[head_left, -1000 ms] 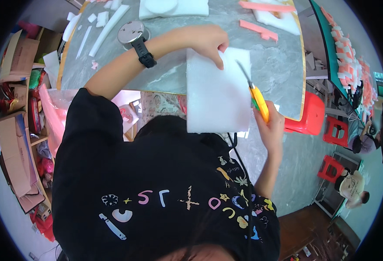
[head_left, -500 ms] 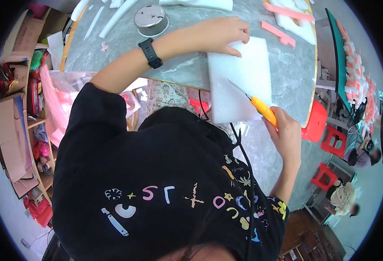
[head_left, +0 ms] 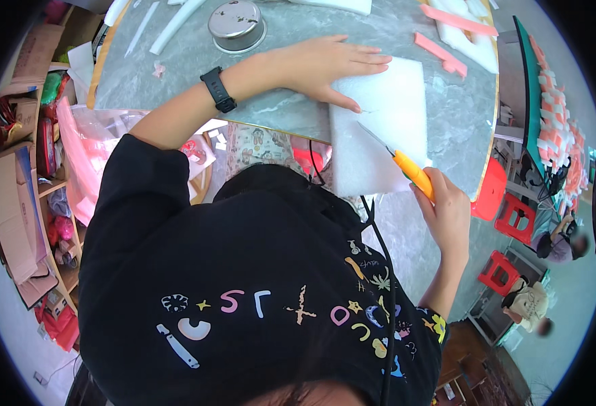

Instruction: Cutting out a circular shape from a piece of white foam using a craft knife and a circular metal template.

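A white foam block (head_left: 379, 152) lies partly on the grey marbled table, its near end sticking out past the table edge. My left hand (head_left: 325, 68) rests on its far left corner, palm down, fingers stretched out and thumb spread. In my right hand (head_left: 445, 206), closed round it, is a knife (head_left: 413, 174) with an orange-yellow handle and a long thin blade. The blade points up and left across the foam, its tip close to my left thumb. Whether the tip touches the foam I cannot tell. A short thin mark shows on the foam near the thumb.
A round metal tin (head_left: 237, 26) stands at the far left of the table (head_left: 291, 111). White foam strips (head_left: 176, 27) and pink foam pieces (head_left: 440, 55) lie along the far side. Red stools (head_left: 489, 189) stand at right; a shelf with cardboard (head_left: 14, 210) is at left.
My left hand has shifted slightly nearer on the foam, and its curled fingers have straightened out flat. My right hand and the knife have barely moved.
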Motion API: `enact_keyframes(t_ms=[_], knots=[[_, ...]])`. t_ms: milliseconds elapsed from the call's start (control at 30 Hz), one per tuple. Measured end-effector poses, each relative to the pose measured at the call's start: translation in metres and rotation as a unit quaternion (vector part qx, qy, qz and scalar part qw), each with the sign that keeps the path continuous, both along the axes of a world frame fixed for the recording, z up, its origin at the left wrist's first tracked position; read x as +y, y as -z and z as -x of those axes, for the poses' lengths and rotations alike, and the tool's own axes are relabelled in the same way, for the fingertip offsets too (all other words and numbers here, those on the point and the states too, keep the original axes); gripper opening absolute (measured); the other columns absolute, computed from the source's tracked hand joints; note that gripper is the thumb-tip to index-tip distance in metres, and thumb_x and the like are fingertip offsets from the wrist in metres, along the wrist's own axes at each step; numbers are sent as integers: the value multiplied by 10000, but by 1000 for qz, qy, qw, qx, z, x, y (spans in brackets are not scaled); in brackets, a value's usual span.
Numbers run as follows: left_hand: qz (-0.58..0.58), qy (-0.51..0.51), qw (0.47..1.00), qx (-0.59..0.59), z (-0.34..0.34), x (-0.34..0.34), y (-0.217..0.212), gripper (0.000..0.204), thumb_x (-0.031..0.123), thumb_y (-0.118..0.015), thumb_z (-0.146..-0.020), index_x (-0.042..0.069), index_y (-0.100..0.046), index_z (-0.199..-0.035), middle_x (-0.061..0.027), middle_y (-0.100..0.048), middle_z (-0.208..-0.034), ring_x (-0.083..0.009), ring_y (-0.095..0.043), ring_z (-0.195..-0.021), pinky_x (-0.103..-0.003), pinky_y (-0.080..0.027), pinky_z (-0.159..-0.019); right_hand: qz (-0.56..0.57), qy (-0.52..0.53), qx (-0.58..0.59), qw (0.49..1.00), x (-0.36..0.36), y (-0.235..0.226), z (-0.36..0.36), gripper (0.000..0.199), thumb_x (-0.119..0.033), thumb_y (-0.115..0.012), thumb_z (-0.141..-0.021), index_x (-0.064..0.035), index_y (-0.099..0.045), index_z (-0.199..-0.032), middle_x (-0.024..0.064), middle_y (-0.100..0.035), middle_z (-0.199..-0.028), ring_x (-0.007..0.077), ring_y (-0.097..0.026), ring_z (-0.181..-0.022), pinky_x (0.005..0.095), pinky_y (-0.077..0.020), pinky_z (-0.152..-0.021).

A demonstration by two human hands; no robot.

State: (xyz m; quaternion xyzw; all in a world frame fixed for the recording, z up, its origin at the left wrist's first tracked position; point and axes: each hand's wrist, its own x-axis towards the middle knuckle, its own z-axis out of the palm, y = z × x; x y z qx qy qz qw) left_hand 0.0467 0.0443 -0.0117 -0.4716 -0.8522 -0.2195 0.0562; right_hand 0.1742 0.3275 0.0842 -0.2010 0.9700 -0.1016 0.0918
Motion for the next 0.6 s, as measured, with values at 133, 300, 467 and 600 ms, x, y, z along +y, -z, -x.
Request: enact_keyframes(t_ms=[133,300,467,600], knots=[[5,-3,1000,-16,1,2,-2,768,435,-659,-786,91,-354,-1401,-70,-343,-1458,-241,-306,-1351,-512,-264,-1070,0,1,2,1000,-2,0,1,226,-173,-671,-784,-44,-544,-919,116,-586,-739,303,-583,-622,379,-439,-543],[15,37,999,-4,8,5,-5,700,387,-660,-789,-7,-426,-1319,-132,-402,-1409,-273,-398,-1288,-395,-375,-1019,-22,-11,10,1000,1,-6,0,237,-172,-672,-784,-41,-542,-932,113,-578,-735,301,-582,-618,380,-441,-542],[105,25,994,-4,8,13,-21,600,349,-640,-804,-25,-480,-1244,-154,-431,-1379,-295,-480,-1212,-364,-451,-941,-43,-20,22,999,4,-15,2,246,-180,-674,-785,-43,-539,-938,109,-578,-744,289,-585,-619,375,-443,-535],[139,39,988,-46,20,14,-19,536,341,-611,-823,25,-499,-1242,-175,-432,-1371,-290,-532,-1155,-356,-479,-904,-56,-26,32,998,4,-21,4,241,-183,-671,-790,-46,-540,-939,109,-580,-752,280,-589,-620,374,-446,-536]])
